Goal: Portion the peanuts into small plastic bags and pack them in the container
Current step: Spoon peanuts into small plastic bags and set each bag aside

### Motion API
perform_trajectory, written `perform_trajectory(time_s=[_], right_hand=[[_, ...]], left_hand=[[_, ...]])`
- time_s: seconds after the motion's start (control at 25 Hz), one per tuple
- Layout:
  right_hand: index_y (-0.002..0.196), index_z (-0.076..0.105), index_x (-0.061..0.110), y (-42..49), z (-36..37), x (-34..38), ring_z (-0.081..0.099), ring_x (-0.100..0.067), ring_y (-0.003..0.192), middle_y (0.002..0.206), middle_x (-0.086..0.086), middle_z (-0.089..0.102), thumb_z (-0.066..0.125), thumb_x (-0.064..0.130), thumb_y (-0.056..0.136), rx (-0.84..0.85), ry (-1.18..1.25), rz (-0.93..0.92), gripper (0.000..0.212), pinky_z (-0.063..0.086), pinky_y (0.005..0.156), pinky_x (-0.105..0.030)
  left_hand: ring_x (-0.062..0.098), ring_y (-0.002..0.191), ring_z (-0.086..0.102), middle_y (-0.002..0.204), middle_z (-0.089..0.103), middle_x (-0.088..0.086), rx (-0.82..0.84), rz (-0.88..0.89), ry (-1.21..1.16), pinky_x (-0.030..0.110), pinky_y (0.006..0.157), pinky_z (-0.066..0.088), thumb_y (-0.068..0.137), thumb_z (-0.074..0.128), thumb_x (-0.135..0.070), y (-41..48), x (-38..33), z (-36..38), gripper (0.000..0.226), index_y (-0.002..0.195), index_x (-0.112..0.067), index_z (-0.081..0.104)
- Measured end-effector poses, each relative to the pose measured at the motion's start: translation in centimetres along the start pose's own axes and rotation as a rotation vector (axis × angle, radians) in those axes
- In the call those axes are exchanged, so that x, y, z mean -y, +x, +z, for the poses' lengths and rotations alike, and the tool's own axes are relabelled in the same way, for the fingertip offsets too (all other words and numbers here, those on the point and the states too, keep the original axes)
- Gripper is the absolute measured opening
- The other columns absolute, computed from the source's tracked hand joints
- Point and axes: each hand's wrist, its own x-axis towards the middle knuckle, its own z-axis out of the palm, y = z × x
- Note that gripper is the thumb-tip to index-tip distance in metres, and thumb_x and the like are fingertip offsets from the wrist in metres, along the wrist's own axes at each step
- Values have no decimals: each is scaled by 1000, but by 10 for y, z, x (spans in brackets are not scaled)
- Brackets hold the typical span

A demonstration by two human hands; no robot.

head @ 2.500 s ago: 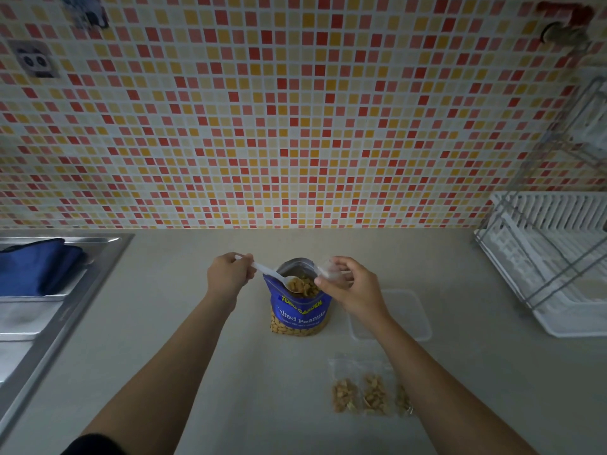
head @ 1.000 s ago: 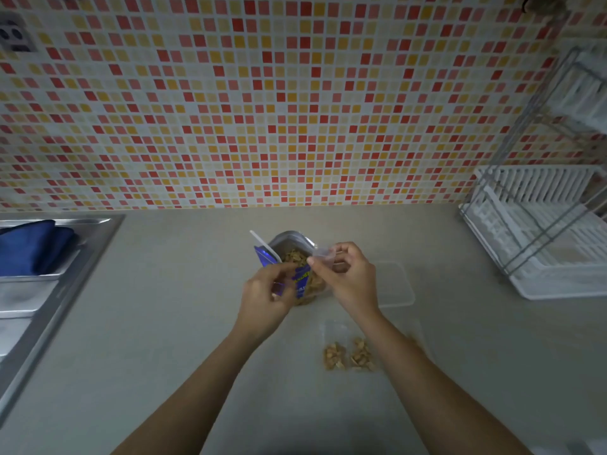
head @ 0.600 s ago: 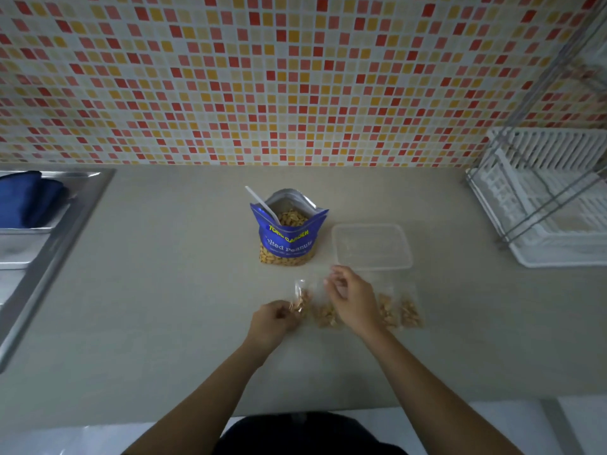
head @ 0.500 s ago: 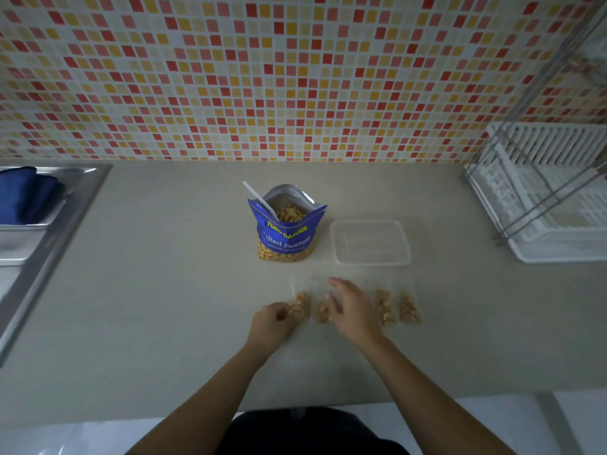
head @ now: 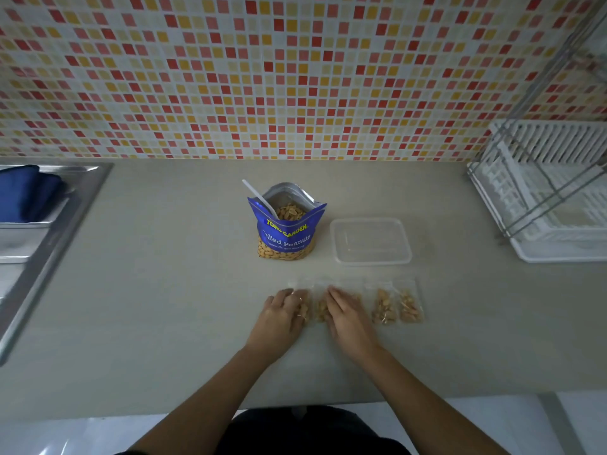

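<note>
Countertop point(head: 147, 307) | left hand point(head: 282, 315), right hand point(head: 345, 315) on small bags point(head: 320, 311) | toward front edge

I count 4 small clear plastic bags of peanuts point(head: 383, 309) on the beige desk point(head: 164, 290). There may be a 5th under the right grip point(head: 348, 318), but it's mostly covered, so I can't confirm it.

Other counts from my feed:
- 1x blue foil peanut pouch point(head: 285, 236)
- 1x white plastic spoon point(head: 258, 198)
- 1x clear rectangular plastic container point(head: 370, 261)
- 2x grips: left grip point(head: 282, 318) plus the right
- 1x white plastic dish rack point(head: 555, 224)
- 1x steel sink point(head: 49, 224)
- 1x blue cloth point(head: 23, 192)

The individual peanuts are too small and too many for me to count.
</note>
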Motion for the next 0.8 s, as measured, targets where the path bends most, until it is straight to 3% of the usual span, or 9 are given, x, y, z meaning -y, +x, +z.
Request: perform_trajectory(time_s=[0.12,0.2,0.28,0.36,0.44,0.52,0.6,0.72,0.8], right_hand=[[121,57,4,18,-26,2,59,-28,113,127,-12,59,34,22,84,-86,126,12,48,45,97,-37],[126,53,5,43,-54,3,54,-28,118,130,-13,56,30,25,89,-157,246,69,48,39,103,-33],[129,50,4,73,-80,3,50,-29,121,131,-14,53,38,19,92,-219,298,84,42,35,105,-31],[132,46,3,101,-100,4,46,-27,124,135,-15,49,45,12,92,-240,308,70,41,32,107,-31],[135,41,4,126,-112,8,41,-26,129,139,-14,44,47,11,92,-186,309,73,44,30,108,-31],[136,41,5,142,-114,9,43,-28,127,137,-14,46,49,11,92,-88,271,63,45,33,106,-34],[130,48,6,152,-115,9,50,-31,117,126,-15,55,50,8,90,-34,241,41,40,39,97,-36],[120,56,6,158,-116,4,56,-32,108,117,-15,61,53,7,88,-27,248,63,33,41,89,-34],[117,59,6,159,-116,1,57,-32,106,115,-15,62,54,8,87,-9,238,54,30,41,87,-33]], left_hand=[[30,88,62,108,60,17,-281,-35,-117,32,81,50,83,46,-32,18,0,-36,43,113,-3,58],[22,76,58,107,57,17,-518,-118,-238,29,73,47,88,49,-23,43,-3,-78,32,110,-2,57],[19,80,56,119,50,17,-650,-314,-364,27,75,45,90,53,-19,75,0,-117,34,119,-2,52],[24,95,58,130,43,15,-554,-518,-446,26,83,40,90,55,-32,106,8,-138,49,130,-4,45],[27,103,57,126,49,16,-405,-563,-398,30,86,42,87,57,-41,127,15,-147,55,128,-6,48],[26,94,60,103,62,13,-346,-507,-349,29,75,45,87,58,-36,135,14,-149,40,112,-5,60],[20,76,57,80,61,6,-322,-458,-397,24,61,40,88,58,-28,139,9,-155,25,97,-6,65],[14,67,57,69,61,-1,-433,-433,-575,26,64,47,87,59,-22,135,7,-179,14,90,-11,68],[13,70,61,73,64,-1,-653,-410,-847,26,74,54,87,59,-18,126,14,-197,11,92,-12,67]])
